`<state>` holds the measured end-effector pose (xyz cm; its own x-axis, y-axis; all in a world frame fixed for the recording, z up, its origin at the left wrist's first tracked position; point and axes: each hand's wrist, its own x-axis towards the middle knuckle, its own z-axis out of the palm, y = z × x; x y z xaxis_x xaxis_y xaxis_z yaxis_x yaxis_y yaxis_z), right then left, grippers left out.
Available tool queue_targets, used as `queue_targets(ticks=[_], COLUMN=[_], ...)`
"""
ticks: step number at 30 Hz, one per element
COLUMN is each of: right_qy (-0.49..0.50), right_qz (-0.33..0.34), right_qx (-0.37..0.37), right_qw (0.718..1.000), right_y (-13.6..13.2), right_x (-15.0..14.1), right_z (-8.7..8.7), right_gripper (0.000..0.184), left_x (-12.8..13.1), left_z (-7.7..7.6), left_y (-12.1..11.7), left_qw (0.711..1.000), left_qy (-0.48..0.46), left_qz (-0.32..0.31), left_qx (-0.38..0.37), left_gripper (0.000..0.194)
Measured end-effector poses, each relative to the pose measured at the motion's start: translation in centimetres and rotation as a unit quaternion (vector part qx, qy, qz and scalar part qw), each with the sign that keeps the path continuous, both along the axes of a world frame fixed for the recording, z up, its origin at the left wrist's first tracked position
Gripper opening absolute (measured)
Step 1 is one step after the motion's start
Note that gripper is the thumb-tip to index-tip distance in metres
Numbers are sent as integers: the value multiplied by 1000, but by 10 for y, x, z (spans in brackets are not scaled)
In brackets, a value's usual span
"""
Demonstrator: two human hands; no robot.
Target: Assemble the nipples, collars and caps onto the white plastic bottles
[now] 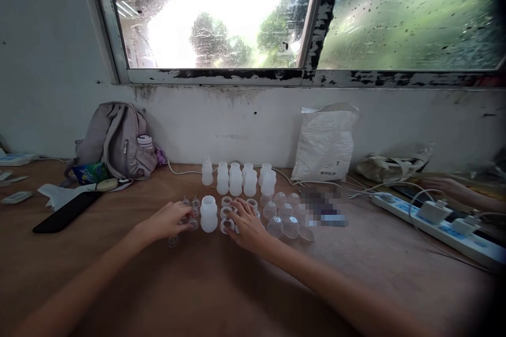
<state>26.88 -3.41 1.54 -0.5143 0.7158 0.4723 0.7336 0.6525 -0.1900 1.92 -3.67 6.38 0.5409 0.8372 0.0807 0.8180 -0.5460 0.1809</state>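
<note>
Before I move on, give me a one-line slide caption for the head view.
Left hand at small clear pieces, right hand over the rings, white bottle upright between them.

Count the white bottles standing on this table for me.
At least 6: one bottle between your left hand and right hand, one with a narrow top at the back row's left end, and four grouped to its right. That group overlaps, so more may be hidden.

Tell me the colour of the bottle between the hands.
Milky white; the bottle shows best in the head view.
</note>
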Motion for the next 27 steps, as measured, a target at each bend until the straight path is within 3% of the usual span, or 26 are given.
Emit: queue_targets(ticks=[5,8,11,14,19,24,27], right_qy=[-56,-21,78,167,221,239,226], right_qz=[1,23,65,76,67,60,40], right_qx=[3,3,-8,-44,-98,-108,-80], right_qw=[998,1000,995,982,968,963,970], right_y=[-8,-9,-16,-30,-53,-58,-54], right_x=[7,6,11,25,49,59,59], right_z=[-7,-8,-4,2,3,-9,-13], right_gripper=[17,12,12,6,5,5,6], left_x=[11,27,45,63,89,117,128], left_z=[35,40,23,-5,-44,-63,-69], left_y=[-22,-39,-54,-60,-45,-25,-23], left_qw=[997,988,965,928,889,816,799], left_qy=[-68,-133,-199,-259,-374,-502,-540], left_qz=[-11,-44,-79,-97,-72,-4,19], left_qx=[-26,-73,-151,-250,-255,-287,-264], left_gripper=[24,23,22,20,19,26,26])
